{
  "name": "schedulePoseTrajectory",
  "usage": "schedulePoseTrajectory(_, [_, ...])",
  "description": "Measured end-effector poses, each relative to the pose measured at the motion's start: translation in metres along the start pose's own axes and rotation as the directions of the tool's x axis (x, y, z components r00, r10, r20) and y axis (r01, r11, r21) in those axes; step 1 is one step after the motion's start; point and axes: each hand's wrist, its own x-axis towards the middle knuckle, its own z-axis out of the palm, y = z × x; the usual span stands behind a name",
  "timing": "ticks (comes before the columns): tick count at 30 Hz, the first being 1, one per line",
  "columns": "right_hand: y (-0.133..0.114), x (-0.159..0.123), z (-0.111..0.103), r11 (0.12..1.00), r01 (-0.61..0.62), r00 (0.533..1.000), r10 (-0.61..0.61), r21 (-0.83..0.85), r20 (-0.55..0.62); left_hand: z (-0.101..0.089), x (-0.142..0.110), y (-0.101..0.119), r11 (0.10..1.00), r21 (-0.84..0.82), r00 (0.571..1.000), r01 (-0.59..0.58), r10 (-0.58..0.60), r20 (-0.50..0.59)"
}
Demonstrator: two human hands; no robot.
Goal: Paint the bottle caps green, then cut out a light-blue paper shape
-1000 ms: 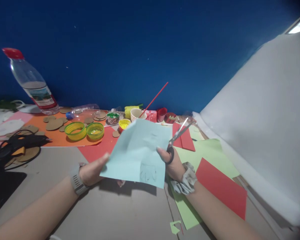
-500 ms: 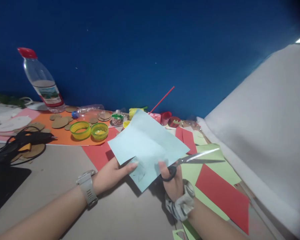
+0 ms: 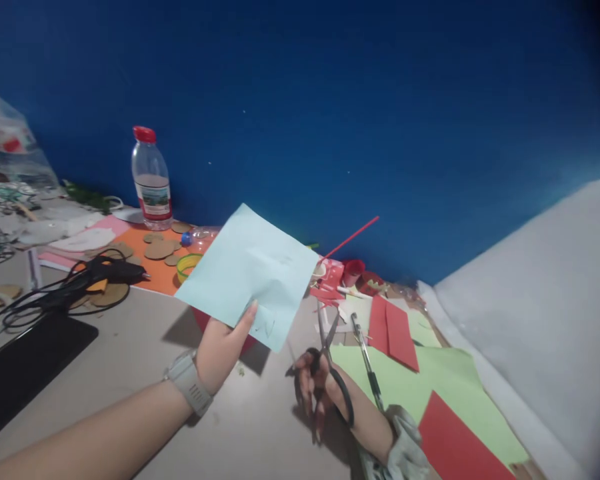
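Note:
My left hand (image 3: pixel 224 348) grips a light blue sheet of paper (image 3: pixel 250 263) by its near edge, the thumb on top and the fingers hidden beneath. Faint pencil-like marks and a slit show close to the thumb. To the right, apart from the paper, my right hand (image 3: pixel 319 387) has its fingers in the black handles of a pair of scissors (image 3: pixel 325 337). The parted blades point away from me. Just right of the scissors lies a pen (image 3: pixel 364 353), partly on a green sheet (image 3: pixel 440 373).
A glue gun (image 3: pixel 120 269) with a tangled cable and a black phone-like slab (image 3: pixel 40 360) lie left. Behind stand a red-capped bottle (image 3: pixel 153 187) and cardboard discs (image 3: pixel 159 249) on orange paper. Red paper pieces (image 3: pixel 395 333) lie right. A blue wall (image 3: pixel 300 100) closes the back.
My right hand has let go of the paper and dropped lower with the scissors, whose blades swung from pointing right to pointing away. My left hand keeps the paper. The view has shifted left.

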Motion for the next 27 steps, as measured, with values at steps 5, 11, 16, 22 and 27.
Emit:
schedulePoseTrajectory(5, [-0.008,-0.003,-0.006,0.989,-0.101,0.977,0.12,-0.111,0.177,0.001,-0.003,0.002,0.995,-0.087,0.988,0.057,-0.044,0.151])
schedulePoseTrajectory(11, [-0.013,-0.008,-0.019,0.941,-0.283,0.876,0.333,-0.186,0.348,0.0,-0.004,0.005,0.989,-0.116,0.973,0.088,-0.06,0.222])
schedulePoseTrajectory(16, [-0.02,-0.01,-0.03,0.928,-0.32,0.858,0.369,-0.191,0.357,-0.001,0.003,0.002,0.987,-0.125,0.995,0.101,-0.099,0.018])
schedulePoseTrajectory(22, [-0.029,-0.013,-0.029,0.93,-0.31,0.886,0.358,-0.2,0.295,0.0,-0.001,0.001,0.988,-0.116,0.983,0.101,-0.082,0.161])
schedulePoseTrajectory(27, [-0.024,-0.012,-0.034,0.926,-0.314,0.829,0.374,-0.208,0.416,0.0,-0.006,0.002,0.987,-0.033,0.915,0.157,-0.133,0.38])
